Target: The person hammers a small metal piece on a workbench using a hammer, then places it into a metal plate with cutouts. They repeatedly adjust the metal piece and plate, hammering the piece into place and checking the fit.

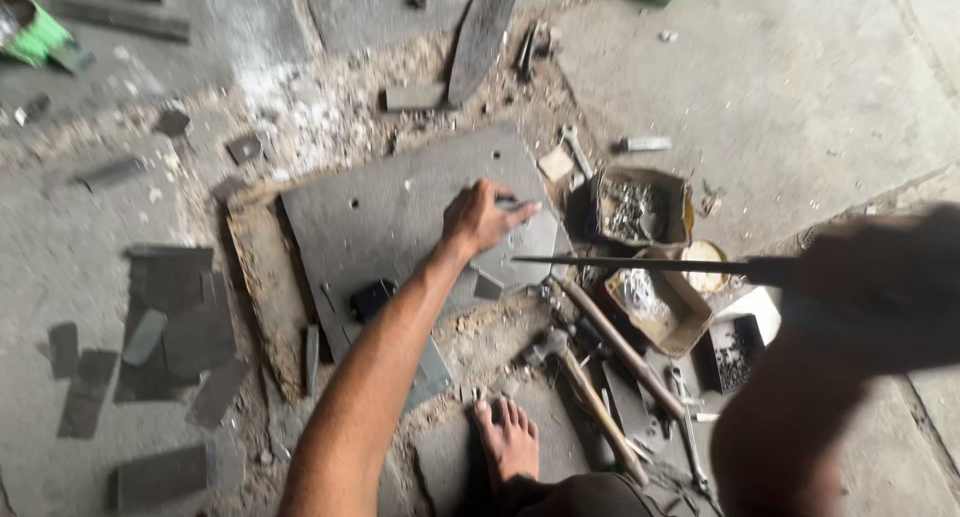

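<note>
Two hands are at work here, and they are well apart. The fingers of the left hand [480, 217] are curled narrow around a small grey metal piece [512, 205], pinched at the fingertips and pressed down on the large grey metal sheet [400, 202]. This sheet lies flat on the concrete floor [800, 67], with a few small holes in it and a rough wooden plank [262, 287] along its 9 o'clock edge.

From the left hand, at about 4 o'clock, the right hand [880, 277] is close to the camera and much blurred. It grips the handle of a long, thin dark file [630, 266], whose tip points toward the left hand and ends just beside it. How tightly the fingers close I cannot tell exactly, but they hold the tool.

Further out, at 3 o'clock from the left hand, a cardboard box of small metal parts [632, 205] stands open, and a second box [655, 302] is below it. Two hammers with wooden handles [600, 362] lie at 5 o'clock, near the bare foot [508, 442]. Many cut grey offcuts [175, 322] are scattered at 8 o'clock.

I think the main risk is the pointed file tip: if the right hand pushes too quickly, it may slip off the small piece and strike the left fingers. The piece could also slide on the smooth sheet, since only fingertips hold it. The bare foot is near the hammers and sharp scraps.
</note>
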